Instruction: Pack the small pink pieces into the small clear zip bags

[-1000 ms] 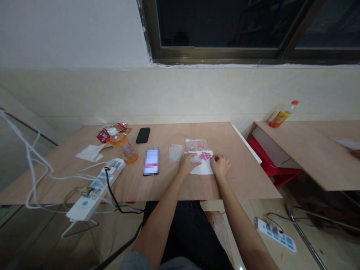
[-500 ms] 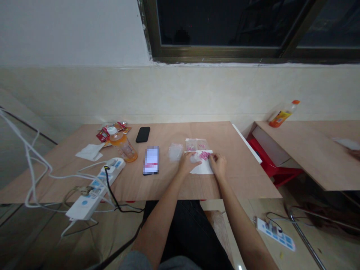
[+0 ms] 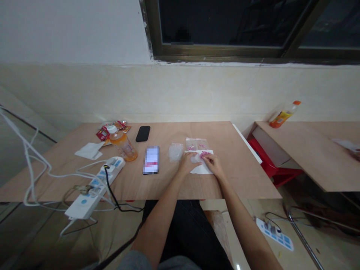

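Observation:
A white sheet of paper [image 3: 201,170] lies on the wooden table [image 3: 157,183] with a heap of small pink pills [image 3: 204,153] at its far end. My left hand [image 3: 187,163] rests on the paper's left edge and pinches a small clear bag [image 3: 195,158]. My right hand [image 3: 211,162] lies over the paper with its fingertips pinched at the pills. Whether a pill sits between those fingers is too small to see. Beyond the paper lies a clear bag holding pink pills [image 3: 196,144], and a pile of empty clear bags [image 3: 175,151] lies to the left.
Left of my hands lie a lit phone [image 3: 151,160], a black phone [image 3: 143,133], an orange drink bottle [image 3: 123,144], red sachets [image 3: 102,132], a tissue [image 3: 88,150] and a white power strip [image 3: 94,185] with cables. A second table [image 3: 312,153] at right carries another bottle [image 3: 283,114].
My right hand slid left and forward from the paper's right edge onto the pink pills. My left hand stayed where it was.

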The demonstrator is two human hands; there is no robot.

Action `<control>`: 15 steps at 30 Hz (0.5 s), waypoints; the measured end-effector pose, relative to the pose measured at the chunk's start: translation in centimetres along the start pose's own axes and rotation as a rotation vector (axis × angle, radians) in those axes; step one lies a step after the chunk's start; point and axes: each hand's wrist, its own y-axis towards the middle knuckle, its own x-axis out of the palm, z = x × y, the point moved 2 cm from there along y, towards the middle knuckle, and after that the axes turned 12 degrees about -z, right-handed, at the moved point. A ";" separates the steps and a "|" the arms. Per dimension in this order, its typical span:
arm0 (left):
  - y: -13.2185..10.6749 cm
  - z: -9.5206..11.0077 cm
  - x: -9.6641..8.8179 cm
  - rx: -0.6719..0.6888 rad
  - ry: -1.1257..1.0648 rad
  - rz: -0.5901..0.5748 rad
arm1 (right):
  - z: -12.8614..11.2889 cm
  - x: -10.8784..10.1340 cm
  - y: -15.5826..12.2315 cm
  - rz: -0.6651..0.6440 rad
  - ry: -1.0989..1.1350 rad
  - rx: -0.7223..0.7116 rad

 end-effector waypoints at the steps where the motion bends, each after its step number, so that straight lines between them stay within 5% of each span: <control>1: 0.0 -0.1 0.1 0.002 -0.002 0.003 | -0.1 0.0 0.0 -0.009 -0.012 -0.019; 6: 0.1 -0.3 0.3 -0.003 -0.008 0.010 | -0.5 -0.2 0.1 -0.027 -0.043 -0.034; 15: 0.0 -0.2 0.1 -0.058 -0.058 0.031 | -0.4 -1.4 -1.2 0.302 -0.236 0.416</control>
